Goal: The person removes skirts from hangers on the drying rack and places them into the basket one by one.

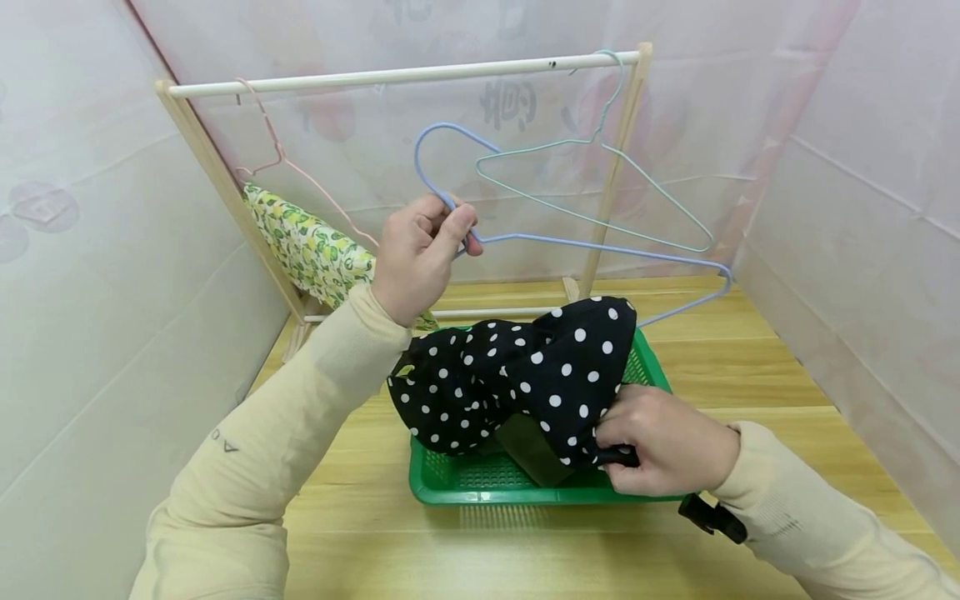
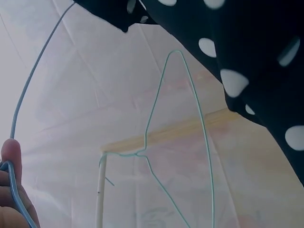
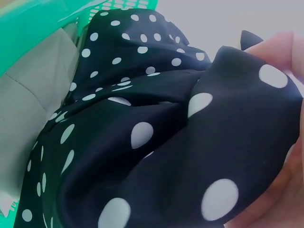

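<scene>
My left hand (image 1: pixel 423 250) grips a blue wire hanger (image 1: pixel 600 247) at the base of its hook, thumb pressed along the wire. The hanger's arm stretches right, and its lower bend passes behind the black cloth with white dots (image 1: pixel 517 375). That polka-dot cloth lies bunched over a green basket (image 1: pixel 427 492), and its upper part is raised. My right hand (image 1: pixel 660 442) pinches the cloth's edge at the basket's right side. In the right wrist view, the dotted fabric (image 3: pixel 156 123) folds between the thumb and fingers. The hanger's left arm is hidden behind my left hand and sleeve.
Behind the basket stands a wooden rack with a white rod (image 1: pixel 405 75). On it hang a mint hanger (image 1: pixel 540 196) at right and a pink hanger (image 1: pixel 281 154) with lemon-print cloth (image 1: pixel 307 246) at left. A dark olive piece (image 1: pixel 534 450) lies in the basket.
</scene>
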A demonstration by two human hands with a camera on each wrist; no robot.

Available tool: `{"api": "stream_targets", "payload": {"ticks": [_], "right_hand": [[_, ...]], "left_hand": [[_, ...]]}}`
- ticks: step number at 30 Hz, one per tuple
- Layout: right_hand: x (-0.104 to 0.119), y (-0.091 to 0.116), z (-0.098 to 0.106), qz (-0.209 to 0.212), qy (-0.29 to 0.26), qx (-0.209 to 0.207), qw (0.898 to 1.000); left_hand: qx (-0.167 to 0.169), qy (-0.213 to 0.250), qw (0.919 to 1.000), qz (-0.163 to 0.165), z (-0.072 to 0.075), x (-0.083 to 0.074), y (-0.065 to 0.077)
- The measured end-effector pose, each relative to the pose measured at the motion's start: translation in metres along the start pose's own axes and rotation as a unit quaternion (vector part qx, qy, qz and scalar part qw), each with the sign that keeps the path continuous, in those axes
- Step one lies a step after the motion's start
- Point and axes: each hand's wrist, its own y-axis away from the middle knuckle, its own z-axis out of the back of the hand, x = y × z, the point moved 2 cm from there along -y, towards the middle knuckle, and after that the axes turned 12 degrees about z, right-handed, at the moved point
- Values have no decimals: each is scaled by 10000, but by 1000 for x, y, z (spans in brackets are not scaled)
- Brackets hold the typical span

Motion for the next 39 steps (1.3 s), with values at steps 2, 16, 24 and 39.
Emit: {"api": "stream_targets", "payload": {"ticks": [2,16,24,39], "right_hand": [[0,0,0,46,-24,-35,10000],[-6,9,-5,-124,-219,159,9996],[-14,18,-5,-532,-253,331,9977],[-21,27,-7,-1011,-297,277,9940]], "left_hand": [[-62,13,10000,74,2,1,-1],[-95,279,9995,147,3,4,-7],[-127,678,9976,73,7,0,-8],[-182,516,9981,293,2,11,-7]]}}
